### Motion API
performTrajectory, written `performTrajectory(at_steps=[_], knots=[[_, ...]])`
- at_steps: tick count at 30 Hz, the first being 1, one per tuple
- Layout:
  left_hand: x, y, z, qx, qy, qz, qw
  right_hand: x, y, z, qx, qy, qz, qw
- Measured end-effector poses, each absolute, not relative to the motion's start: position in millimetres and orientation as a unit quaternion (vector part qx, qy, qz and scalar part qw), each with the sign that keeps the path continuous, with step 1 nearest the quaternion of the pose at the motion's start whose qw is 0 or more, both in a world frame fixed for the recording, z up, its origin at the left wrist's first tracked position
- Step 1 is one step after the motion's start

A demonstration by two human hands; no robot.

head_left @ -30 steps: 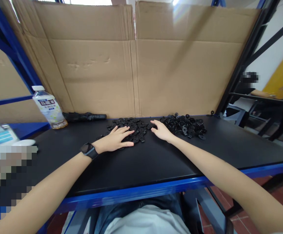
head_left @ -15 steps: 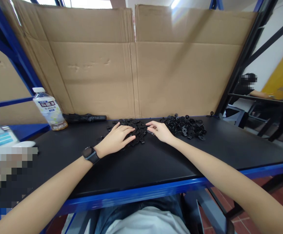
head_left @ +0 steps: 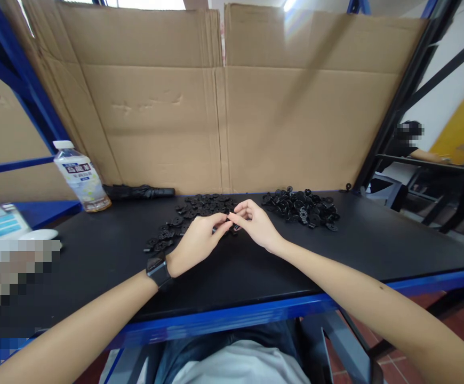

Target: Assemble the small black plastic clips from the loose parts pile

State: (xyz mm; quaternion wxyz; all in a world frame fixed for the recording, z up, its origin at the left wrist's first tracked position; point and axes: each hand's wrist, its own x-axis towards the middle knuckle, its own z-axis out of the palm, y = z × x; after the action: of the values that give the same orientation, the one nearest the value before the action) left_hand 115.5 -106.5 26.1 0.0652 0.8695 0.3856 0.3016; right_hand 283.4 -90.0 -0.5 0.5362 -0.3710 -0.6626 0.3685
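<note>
Black on black at frame centre: quits pressing flat on the pile (head_left: 194,209), rises off the worktop (head_left: 256,269), and pinches a small part (head_left: 226,228) between left hand (head_left: 198,240) and right hand (head_left: 256,224) grips.

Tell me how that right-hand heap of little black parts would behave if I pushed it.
The right heap is loose separate pieces, so it would probably scatter rather than slide as one. The pieces look round and flat, so some might roll on the smooth black tabletop. They seem small and thin, likely light.
</note>
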Motion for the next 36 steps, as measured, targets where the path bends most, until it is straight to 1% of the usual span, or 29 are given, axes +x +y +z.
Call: performTrajectory(at_steps=[2, 4, 8, 11, 14, 19, 25, 29, 36], knots=[[115.9, -106.8, 26.4, 0.865, 0.379, 0.324, 0.049, 282.7, -90.9, -1.6, -0.400, -0.653, 0.366, 0.529], [115.8, -106.9, 26.6, 0.865, 0.372, 0.335, 0.035, 281.9, -93.0, -1.7, -0.420, -0.654, 0.388, 0.495], [115.3, -107.9, 27.4, 0.875, 0.370, 0.312, 0.016, 280.2, -98.1, 0.0, -0.384, -0.644, 0.510, 0.422], [115.1, -108.8, 28.0, 0.884, 0.368, 0.289, -0.012, 279.7, -99.2, 0.8, -0.347, -0.608, 0.581, 0.415], [114.7, -108.8, 27.9, 0.894, 0.359, 0.263, -0.053, 280.1, -98.0, 0.3, -0.319, -0.580, 0.625, 0.413], [114.0, -108.5, 24.6, 0.900, 0.351, 0.222, -0.133, 280.5, -99.4, 0.8, -0.300, -0.571, 0.650, 0.400], [117.4, -115.1, 23.6, 0.911, 0.323, 0.116, -0.229, 278.6, -104.7, 3.2, -0.292, -0.534, 0.716, 0.342], [120.4, -118.7, 23.9, 0.910, 0.307, 0.104, -0.258, 275.7, -106.9, 4.4, -0.302, -0.500, 0.729, 0.355], [121.2, -118.4, 21.6, 0.906, 0.298, 0.097, -0.284, 274.5, -107.6, 4.1, -0.299, -0.505, 0.719, 0.373]])
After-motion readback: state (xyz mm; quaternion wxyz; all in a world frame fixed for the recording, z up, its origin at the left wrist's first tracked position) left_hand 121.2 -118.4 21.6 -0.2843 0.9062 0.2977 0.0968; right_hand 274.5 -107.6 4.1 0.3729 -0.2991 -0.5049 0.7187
